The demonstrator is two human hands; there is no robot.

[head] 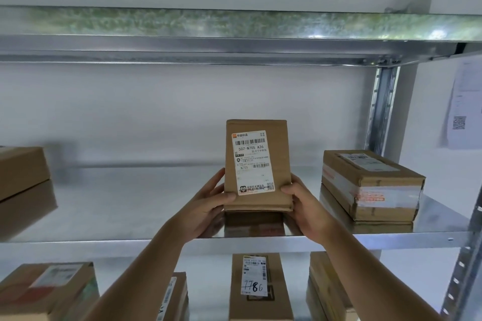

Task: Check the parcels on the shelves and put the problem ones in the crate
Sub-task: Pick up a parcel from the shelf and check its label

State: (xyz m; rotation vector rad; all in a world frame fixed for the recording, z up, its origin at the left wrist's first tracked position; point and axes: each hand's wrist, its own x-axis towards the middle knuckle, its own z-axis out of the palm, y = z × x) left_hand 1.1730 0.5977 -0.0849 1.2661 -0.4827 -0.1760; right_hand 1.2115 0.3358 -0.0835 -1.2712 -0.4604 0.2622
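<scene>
A small brown cardboard parcel [279, 164] with a white shipping label stands tilted up over the middle of the metal shelf [130, 206], its label facing me. My left hand [208, 206] grips its lower left edge and my right hand [305, 203] grips its lower right edge. Its bottom edge is at or just above the shelf surface. No crate is in view.
A taped brown box [370, 185] lies on the same shelf to the right, and another box [20, 172] sits at the far left. Several labelled parcels [258, 286] fill the shelf below. A steel upright [380, 109] and a paper notice [464, 104] are on the right.
</scene>
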